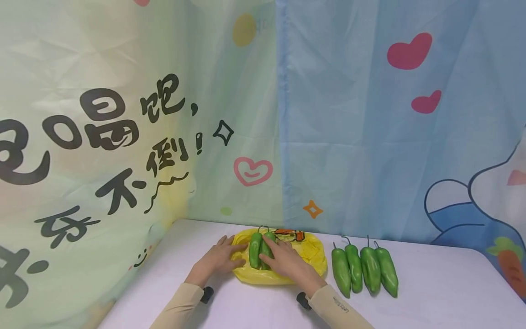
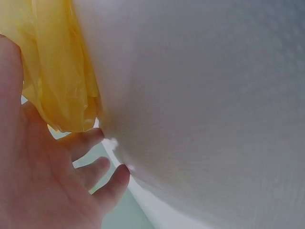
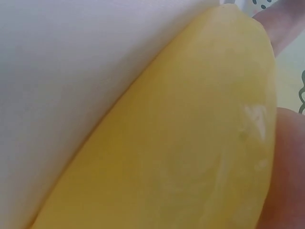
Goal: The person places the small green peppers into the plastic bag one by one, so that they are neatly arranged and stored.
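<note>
A yellow plastic bag lies spread on the table with its rim opened out. Two green peppers rest side by side in it, stems toward the back. My right hand reaches over the bag's front right and holds the right-hand pepper between thumb and fingers, covering part of it. At the bag's left edge is my left hand, its fingers spread against the plastic. The left wrist view has bag folds beside the loosely extended fingers. Yellow plastic hides most of the right hand in the right wrist view.
Several more green peppers lie in a row on the white table, right of the bag. A printed cloth backdrop hangs behind and along the left side.
</note>
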A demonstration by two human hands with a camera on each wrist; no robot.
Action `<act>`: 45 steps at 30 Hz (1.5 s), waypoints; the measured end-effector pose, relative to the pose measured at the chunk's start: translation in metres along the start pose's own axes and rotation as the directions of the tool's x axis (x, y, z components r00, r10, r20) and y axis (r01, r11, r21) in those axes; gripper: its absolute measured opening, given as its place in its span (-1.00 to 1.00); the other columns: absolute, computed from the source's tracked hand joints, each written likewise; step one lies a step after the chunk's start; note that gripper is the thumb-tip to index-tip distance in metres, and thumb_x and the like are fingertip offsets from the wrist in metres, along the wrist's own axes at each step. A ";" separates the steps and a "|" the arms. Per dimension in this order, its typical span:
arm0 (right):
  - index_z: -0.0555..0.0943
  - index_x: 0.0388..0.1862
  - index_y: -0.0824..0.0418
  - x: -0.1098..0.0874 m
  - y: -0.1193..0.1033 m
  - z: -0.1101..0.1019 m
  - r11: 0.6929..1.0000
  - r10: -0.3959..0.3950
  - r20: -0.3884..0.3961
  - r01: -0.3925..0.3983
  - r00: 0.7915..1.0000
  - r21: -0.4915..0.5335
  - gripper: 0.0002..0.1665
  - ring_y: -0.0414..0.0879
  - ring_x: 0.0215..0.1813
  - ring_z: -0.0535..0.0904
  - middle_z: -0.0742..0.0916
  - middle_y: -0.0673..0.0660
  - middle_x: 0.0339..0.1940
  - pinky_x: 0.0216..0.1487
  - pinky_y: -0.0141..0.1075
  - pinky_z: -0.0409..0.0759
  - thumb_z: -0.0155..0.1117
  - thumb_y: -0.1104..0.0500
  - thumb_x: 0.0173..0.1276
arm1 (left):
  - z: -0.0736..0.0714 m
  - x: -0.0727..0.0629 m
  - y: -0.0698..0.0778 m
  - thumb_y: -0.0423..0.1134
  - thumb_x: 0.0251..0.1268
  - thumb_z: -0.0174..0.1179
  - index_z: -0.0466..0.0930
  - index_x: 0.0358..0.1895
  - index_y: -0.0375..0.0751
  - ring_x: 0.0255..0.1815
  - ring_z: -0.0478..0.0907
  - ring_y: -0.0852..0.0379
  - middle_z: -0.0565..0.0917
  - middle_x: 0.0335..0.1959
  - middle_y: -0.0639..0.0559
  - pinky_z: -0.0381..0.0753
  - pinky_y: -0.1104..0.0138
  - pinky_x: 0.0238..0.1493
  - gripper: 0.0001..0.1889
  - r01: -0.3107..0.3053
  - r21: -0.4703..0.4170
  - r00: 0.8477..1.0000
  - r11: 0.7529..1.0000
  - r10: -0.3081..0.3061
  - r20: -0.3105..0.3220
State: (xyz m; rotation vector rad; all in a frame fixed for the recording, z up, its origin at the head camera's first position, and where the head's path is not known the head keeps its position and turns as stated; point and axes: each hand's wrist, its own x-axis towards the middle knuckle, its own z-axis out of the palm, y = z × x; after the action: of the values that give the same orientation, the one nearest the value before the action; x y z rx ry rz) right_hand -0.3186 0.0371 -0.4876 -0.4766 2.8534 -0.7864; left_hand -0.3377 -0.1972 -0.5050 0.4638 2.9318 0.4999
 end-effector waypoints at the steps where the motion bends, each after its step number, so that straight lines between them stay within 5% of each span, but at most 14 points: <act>1: 0.19 0.61 -0.02 0.000 0.000 -0.001 1.000 0.000 -0.001 0.000 1.000 0.000 -0.22 0.43 0.54 0.20 0.39 0.43 0.50 0.48 0.32 0.24 0.10 -0.21 0.53 | 0.000 0.000 0.000 0.13 0.36 0.20 0.49 0.40 0.12 0.60 0.01 -0.40 0.22 0.56 -0.31 0.14 -0.31 0.51 -0.44 -0.001 -0.001 1.000 1.000 0.001 -0.001; 45: 0.22 0.60 -0.04 -0.029 0.009 -0.036 0.992 -0.120 -0.033 0.118 0.992 -0.050 -0.27 0.42 0.53 0.23 0.40 0.40 0.50 0.47 0.34 0.25 0.10 -0.15 0.55 | 0.002 0.002 -0.003 0.13 0.37 0.18 0.46 0.42 0.14 0.62 -0.01 -0.38 0.19 0.58 -0.29 0.11 -0.29 0.53 -0.43 0.004 -0.004 1.000 1.000 -0.004 0.002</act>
State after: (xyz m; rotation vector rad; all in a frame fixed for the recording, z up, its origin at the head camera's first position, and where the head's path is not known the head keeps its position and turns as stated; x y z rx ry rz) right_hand -0.3017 0.0712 -0.4603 -0.6506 2.9049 -0.7546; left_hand -0.3400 -0.1986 -0.5079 0.4572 2.9288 0.5038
